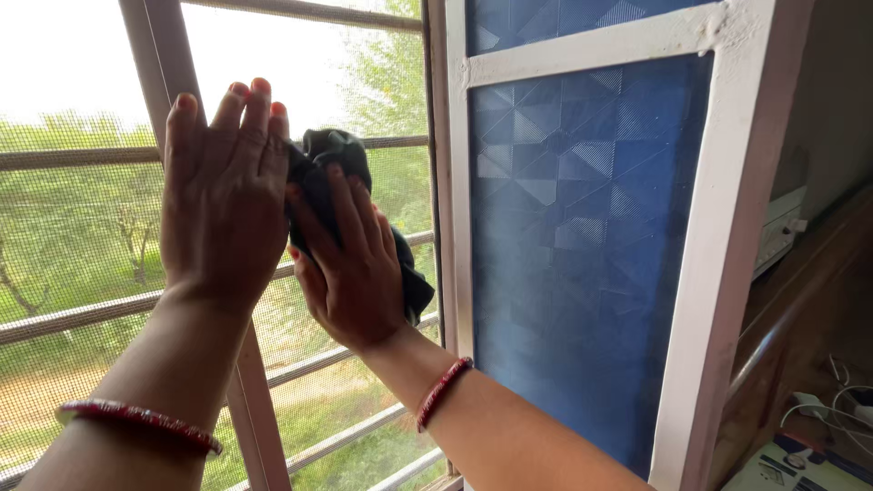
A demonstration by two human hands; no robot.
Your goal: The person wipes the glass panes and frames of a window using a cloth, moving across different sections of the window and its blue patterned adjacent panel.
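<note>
My left hand (223, 195) lies flat with fingers together against the mesh window screen (82, 218), over a slanted frame bar. Beside it, my right hand (350, 264) presses a dark green cloth (332, 155) against the same screen. The cloth bunches above my fingers and hangs down past my palm. Red bangles circle both wrists.
Horizontal metal bars (55, 318) cross the screen, with trees and grass outside. An open window shutter (582, 236) with blue patterned glass in a white frame stands at the right. Low at the right are a wooden ledge (782, 318), white cables (841, 395) and printed paper.
</note>
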